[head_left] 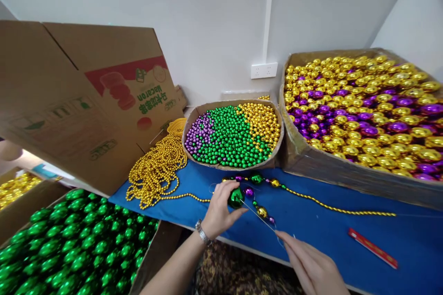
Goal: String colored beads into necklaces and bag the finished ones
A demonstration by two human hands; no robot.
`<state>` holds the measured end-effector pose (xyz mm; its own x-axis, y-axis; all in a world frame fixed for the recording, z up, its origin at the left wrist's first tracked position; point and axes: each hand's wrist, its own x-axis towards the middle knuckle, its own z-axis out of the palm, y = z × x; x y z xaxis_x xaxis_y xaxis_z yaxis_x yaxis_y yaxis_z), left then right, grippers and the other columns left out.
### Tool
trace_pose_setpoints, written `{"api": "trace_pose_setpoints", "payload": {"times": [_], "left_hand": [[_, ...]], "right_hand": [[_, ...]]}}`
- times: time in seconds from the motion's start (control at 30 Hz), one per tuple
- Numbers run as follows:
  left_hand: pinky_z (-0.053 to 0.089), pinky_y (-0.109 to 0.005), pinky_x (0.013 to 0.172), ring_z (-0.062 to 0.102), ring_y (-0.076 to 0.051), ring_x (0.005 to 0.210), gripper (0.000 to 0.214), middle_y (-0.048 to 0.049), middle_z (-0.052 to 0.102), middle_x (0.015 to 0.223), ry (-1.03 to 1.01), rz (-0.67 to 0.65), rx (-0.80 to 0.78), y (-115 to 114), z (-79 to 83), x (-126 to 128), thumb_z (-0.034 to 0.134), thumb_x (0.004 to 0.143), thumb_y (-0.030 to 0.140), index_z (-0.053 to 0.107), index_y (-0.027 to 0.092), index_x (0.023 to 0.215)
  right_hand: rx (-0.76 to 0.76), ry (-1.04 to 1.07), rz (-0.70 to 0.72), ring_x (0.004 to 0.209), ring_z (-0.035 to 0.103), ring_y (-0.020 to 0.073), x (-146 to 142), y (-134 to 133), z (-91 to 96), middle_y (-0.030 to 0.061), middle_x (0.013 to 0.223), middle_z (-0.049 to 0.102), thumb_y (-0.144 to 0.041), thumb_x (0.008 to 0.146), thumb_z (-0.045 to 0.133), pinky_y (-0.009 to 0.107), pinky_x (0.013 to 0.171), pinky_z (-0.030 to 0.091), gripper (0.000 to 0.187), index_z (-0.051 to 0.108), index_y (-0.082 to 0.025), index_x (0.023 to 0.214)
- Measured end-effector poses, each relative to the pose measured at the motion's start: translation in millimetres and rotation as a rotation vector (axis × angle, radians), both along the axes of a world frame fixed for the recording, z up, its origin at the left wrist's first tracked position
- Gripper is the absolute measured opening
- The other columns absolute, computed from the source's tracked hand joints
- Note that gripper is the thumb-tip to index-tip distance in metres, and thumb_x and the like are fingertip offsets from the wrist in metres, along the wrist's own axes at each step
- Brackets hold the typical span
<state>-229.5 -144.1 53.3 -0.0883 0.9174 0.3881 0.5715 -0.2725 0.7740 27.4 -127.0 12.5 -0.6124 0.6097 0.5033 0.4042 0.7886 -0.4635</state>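
My left hand [221, 207], with a metal watch [202, 232] at the wrist, grips a large shiny green bead [236, 198] between thumb and fingers. A long thin needle [259, 216] runs from that bead to my right hand [309, 260], whose fingertips pinch its near end. Thin thread shows by my right fingertips. Around the green bead lie strung purple, green and gold beads; a purple bead [248, 192] and a gold bead [262, 212] are closest. Farther back, the string goes on into a line of small gold beads [332, 207] stretching right.
A box of small purple, green and gold beads [228, 135] stands behind my hands. Gold bead strands [159, 165] heap beside it. Large gold and purple beads [363, 115] fill a box at right, large green beads [79, 244] one at lower left. A red packet [373, 248] lies on the blue cloth [321, 230].
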Motion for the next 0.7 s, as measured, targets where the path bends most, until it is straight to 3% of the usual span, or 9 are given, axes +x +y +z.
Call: {"api": "trace_pose_setpoints", "payload": {"times": [0.17, 0.27, 0.33, 0.43, 0.63, 0.7], "left_hand": [[0.035, -0.049, 0.098, 0.044, -0.031, 0.115, 0.057, -0.0121, 0.052, 0.127, 0.160, -0.025, 0.004, -1.8, -0.1, -5.1, 0.066, 0.074, 0.031, 0.049, 0.025, 0.128], [0.033, -0.051, 0.099, 0.045, -0.033, 0.114, 0.061, -0.0129, 0.054, 0.126, 0.314, -0.127, -0.028, -1.9, 4.2, -7.9, 0.067, 0.074, 0.032, 0.047, 0.024, 0.130], [0.034, -0.049, 0.099, 0.048, -0.032, 0.112, 0.067, -0.0134, 0.056, 0.123, 0.311, -0.220, -0.043, -1.6, 8.2, -7.1, 0.072, 0.069, 0.037, 0.047, 0.023, 0.129], [0.040, -0.042, 0.095, 0.052, -0.029, 0.109, 0.073, -0.0127, 0.056, 0.120, 0.136, -0.283, -0.108, -1.7, 11.5, -2.1, 0.077, 0.061, 0.042, 0.049, 0.022, 0.126], [0.049, -0.032, 0.077, 0.059, -0.021, 0.087, 0.073, -0.0080, 0.059, 0.104, -0.542, -0.270, -0.360, -2.4, -2.5, 10.5, 0.083, 0.054, 0.031, 0.048, 0.021, 0.117], [0.048, -0.030, 0.075, 0.059, -0.018, 0.083, 0.073, -0.0054, 0.060, 0.098, -0.686, -0.278, -0.386, -2.4, -7.8, 14.8, 0.084, 0.052, 0.026, 0.048, 0.021, 0.115]], "right_hand": [[0.131, -0.106, -0.024, 0.071, 0.068, 0.0162, 6.8, 2.8, 2.2, 0.0045, 0.086, 0.072, -0.019, 0.090, 0.037, 0.024, 0.062, 0.054, 0.037, 0.059, -0.022, 0.120], [0.300, -0.216, -0.078, 0.058, 0.063, 0.0162, 11.3, 6.1, 6.8, 0.0033, 0.069, 0.068, -0.013, 0.087, 0.034, 0.026, 0.055, 0.050, 0.042, 0.059, -0.021, 0.120], [0.387, -0.274, -0.112, 0.058, 0.063, 0.0175, 12.3, 8.7, 8.9, 0.0037, 0.068, 0.068, -0.007, 0.084, 0.032, 0.028, 0.057, 0.050, 0.046, 0.061, -0.022, 0.117], [0.383, -0.284, -0.098, 0.061, 0.065, 0.0179, 10.3, 11.2, 7.5, 0.0046, 0.072, 0.070, -0.007, 0.083, 0.032, 0.028, 0.058, 0.051, 0.046, 0.062, -0.022, 0.114], [0.083, -0.073, -0.006, 0.075, 0.069, 0.0153, 1.5, 8.1, -6.0, 0.0032, 0.090, 0.072, -0.021, 0.090, 0.038, 0.022, 0.065, 0.055, 0.034, 0.062, -0.024, 0.114], [0.032, -0.034, -0.002, 0.078, 0.069, 0.0153, -1.7, 6.3, -9.8, 0.0039, 0.094, 0.072, -0.021, 0.091, 0.038, 0.022, 0.066, 0.055, 0.032, 0.062, -0.023, 0.112]]}}
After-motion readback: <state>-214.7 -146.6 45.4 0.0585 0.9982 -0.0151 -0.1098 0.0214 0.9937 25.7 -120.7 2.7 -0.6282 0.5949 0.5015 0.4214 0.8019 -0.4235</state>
